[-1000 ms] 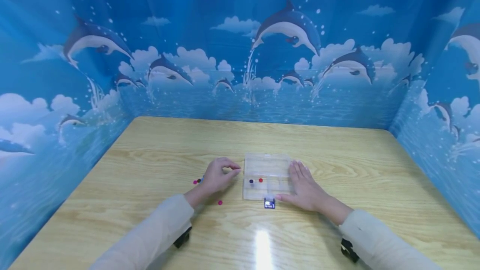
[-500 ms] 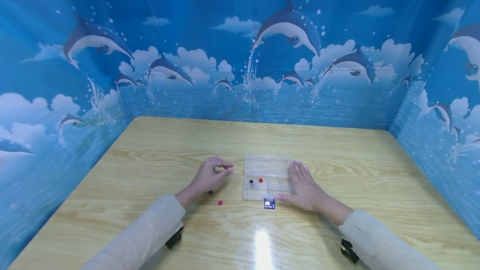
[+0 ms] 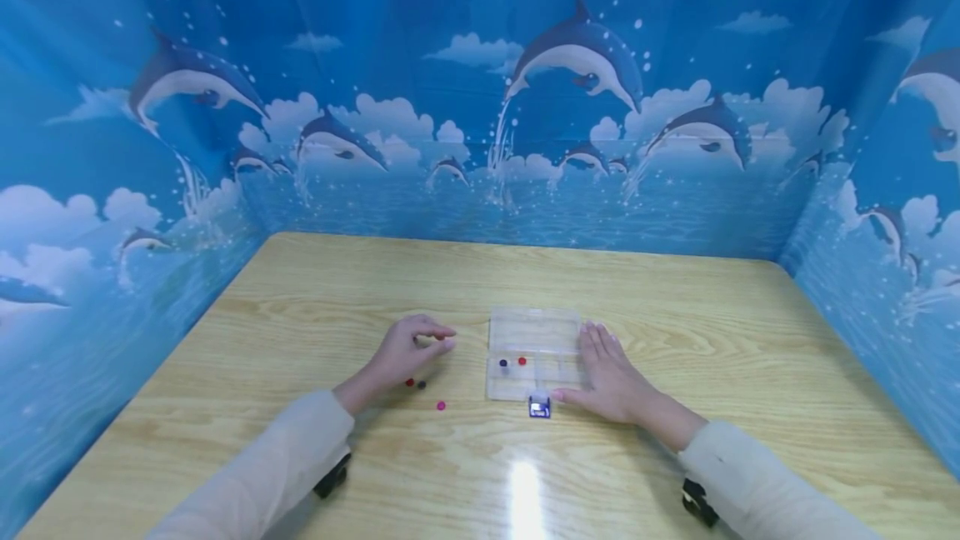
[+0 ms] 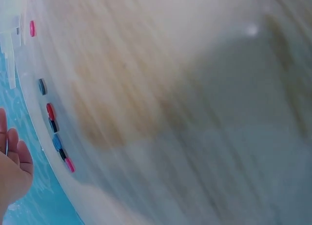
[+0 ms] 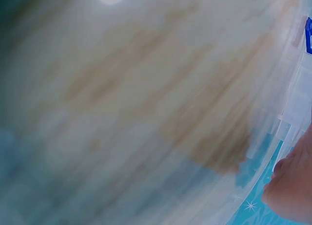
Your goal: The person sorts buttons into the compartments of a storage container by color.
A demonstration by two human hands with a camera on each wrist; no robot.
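A clear plastic compartment box [image 3: 534,327] lies with its lid laid back on the table. A dark disc [image 3: 503,363] and a red disc [image 3: 522,362] sit in its front left compartment. My right hand [image 3: 615,377] lies along the box's right side, fingers extended, thumb near the front edge. To the left of the box, my left hand [image 3: 405,352] hovers with fingers bent and thumb apart from them, no object visible between. Below it are a red disc [image 3: 410,382] and a dark disc [image 3: 422,385]. Several small coloured discs, including a blue one [image 4: 57,142], line up beneath that hand.
A pink disc [image 3: 441,406] lies apart, nearer the front. A blue latch [image 3: 539,406] sticks out from the box's front edge. The wooden table [image 3: 675,298] is enclosed by a blue dolphin-print curtain [image 3: 465,190].
My left hand has moved left, away from the box, covering the left discs and exposing the red and dark ones. My right hand and the discs in the box stay put.
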